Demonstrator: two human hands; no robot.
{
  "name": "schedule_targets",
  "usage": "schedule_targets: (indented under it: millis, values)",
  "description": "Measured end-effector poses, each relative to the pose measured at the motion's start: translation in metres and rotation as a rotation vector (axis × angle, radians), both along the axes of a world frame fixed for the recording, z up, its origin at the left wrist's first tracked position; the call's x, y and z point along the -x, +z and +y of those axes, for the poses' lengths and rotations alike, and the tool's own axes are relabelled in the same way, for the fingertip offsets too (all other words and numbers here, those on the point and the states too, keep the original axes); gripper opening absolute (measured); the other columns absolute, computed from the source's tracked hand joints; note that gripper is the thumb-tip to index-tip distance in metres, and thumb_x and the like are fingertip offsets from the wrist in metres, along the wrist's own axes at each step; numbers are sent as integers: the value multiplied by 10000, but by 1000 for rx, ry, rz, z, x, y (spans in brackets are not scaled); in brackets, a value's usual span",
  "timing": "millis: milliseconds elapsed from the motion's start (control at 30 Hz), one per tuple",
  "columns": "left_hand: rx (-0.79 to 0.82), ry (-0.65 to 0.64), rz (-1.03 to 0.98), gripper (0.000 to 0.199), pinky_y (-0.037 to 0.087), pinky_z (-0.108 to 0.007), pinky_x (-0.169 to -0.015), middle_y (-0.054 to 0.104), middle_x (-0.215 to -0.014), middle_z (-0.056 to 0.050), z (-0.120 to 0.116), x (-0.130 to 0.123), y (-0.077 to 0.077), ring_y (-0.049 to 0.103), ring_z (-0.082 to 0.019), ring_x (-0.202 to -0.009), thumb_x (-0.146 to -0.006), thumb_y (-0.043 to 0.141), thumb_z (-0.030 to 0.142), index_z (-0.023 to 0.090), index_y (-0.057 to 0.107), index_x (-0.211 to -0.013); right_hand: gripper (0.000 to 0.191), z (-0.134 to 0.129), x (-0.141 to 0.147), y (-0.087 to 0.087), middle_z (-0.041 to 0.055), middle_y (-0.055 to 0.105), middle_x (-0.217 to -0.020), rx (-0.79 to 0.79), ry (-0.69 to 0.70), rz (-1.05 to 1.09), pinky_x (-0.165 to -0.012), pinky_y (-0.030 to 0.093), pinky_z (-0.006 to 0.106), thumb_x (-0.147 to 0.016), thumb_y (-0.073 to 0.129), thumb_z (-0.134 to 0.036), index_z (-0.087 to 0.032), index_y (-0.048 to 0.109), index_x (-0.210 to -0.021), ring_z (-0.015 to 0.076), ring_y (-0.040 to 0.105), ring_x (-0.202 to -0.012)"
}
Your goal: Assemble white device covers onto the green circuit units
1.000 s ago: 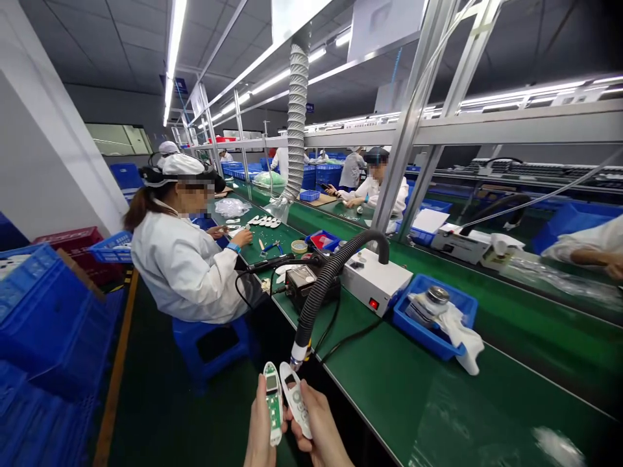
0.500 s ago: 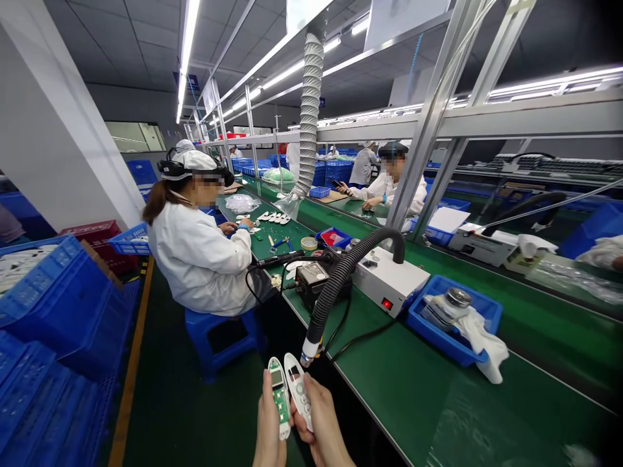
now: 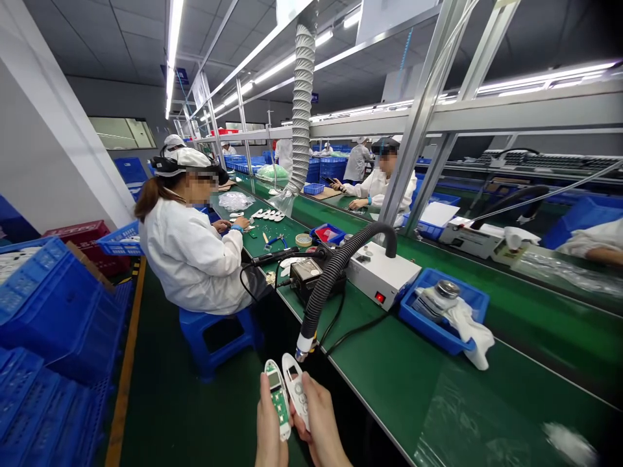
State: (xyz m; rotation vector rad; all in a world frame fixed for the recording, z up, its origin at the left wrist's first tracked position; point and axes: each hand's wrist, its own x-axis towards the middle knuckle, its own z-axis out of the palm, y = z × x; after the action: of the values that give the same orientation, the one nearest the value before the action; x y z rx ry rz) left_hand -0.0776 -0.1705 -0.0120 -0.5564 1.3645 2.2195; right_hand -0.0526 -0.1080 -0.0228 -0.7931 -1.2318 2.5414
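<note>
My left hand is closed round a white half-shell with a green circuit board in it; a small grey screen sits near the board's top. In my right hand is the matching white remote-control cover, with a window cut-out and round buttons. The two pieces are held side by side, their edges close together. Just above the cover hangs the metal-tipped end of a black flexible hose. Parts of both pieces are hidden behind my thumbs and fingers.
The hose runs from a white box on the green bench. A blue tray with a metal-capped bottle and cloth stands right of it. A co-worker sits on a blue stool at left. Blue crates are stacked far left.
The view has shifted slightly, so the bench and surroundings sit a little further left. Both hands keep hold of their pieces in nearly the same place.
</note>
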Motion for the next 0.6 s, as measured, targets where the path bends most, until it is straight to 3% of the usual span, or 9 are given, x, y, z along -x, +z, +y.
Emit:
schedule_targets:
  millis: [167, 267, 367, 467, 600]
  values:
    - [7, 1, 32, 546, 369, -229, -424, 501, -431, 43, -2, 7, 7, 478, -120, -414, -707, 590, 716, 171, 590, -683, 655, 2, 7, 7, -19, 559, -446, -6, 55, 8, -297, 122, 146, -658, 632, -765, -130, 640, -816, 39, 337, -284]
    - [8, -93, 77, 502, 362, -215, -436, 513, -461, 39, 7, 4, 9, 462, -105, -436, -717, 633, 661, 162, 597, -673, 687, 14, -9, 0, -13, 554, -432, -1, 7, -28, -277, 117, 142, -653, 621, -782, -114, 649, -808, 27, 306, -263]
    - [2, -156, 93, 504, 323, -197, -421, 498, -476, 42, 15, 0, 9, 409, -81, -427, -738, 615, 655, 163, 570, -637, 705, 26, -35, -4, 6, 567, -448, 71, -31, -29, -258, 142, 147, -613, 635, -802, -102, 640, -685, 22, 312, -248]
    - [-11, -176, 69, 500, 313, -189, -416, 532, -534, 28, 17, -7, 7, 416, -74, -438, -740, 608, 658, 162, 577, -685, 708, 34, -63, 2, 68, 619, -503, 175, 13, 55, -298, 296, 166, -632, 651, -780, -72, 658, -627, 67, 459, -313]
    - [-53, -252, -26, 566, 295, -191, -389, 469, -464, 36, 10, -25, 5, 381, -75, -398, -703, 608, 704, 140, 629, -735, 653, 37, -96, 16, 123, 697, -663, 309, 31, 84, -507, 499, 248, -618, 745, -694, -53, 724, -747, 164, 631, -532]
